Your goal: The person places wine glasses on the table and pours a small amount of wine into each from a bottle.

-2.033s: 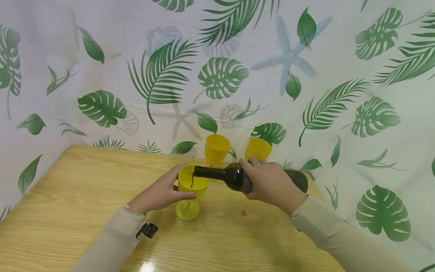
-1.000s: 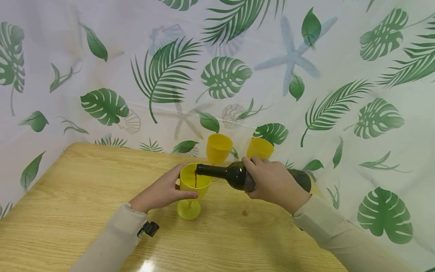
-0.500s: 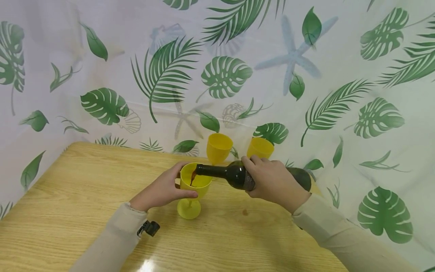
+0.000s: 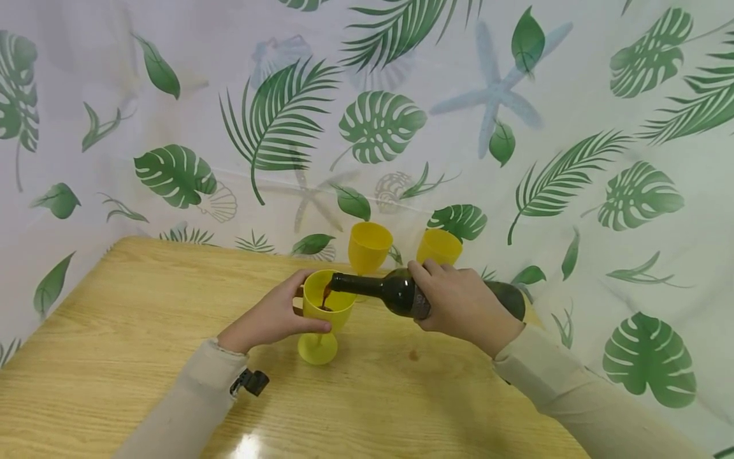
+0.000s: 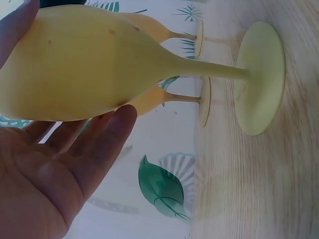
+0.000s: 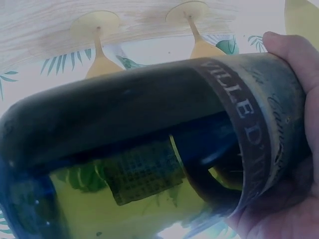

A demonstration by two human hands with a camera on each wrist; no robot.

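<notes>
Bottle [image 4: 395, 294] in right hand [image 4: 464, 309] | goblet [image 4: 323, 312] in left hand [image 4: 269, 319]

The left hand [image 4: 269, 319] reaches forward from a beige sleeve, its fingers [image 5: 94, 149] and thumb curled in a cupped grip. The right hand [image 4: 461, 306] comes in opposite it, knuckles up, fingers wrapped tight, forearm angled inward toward the left hand.
</notes>
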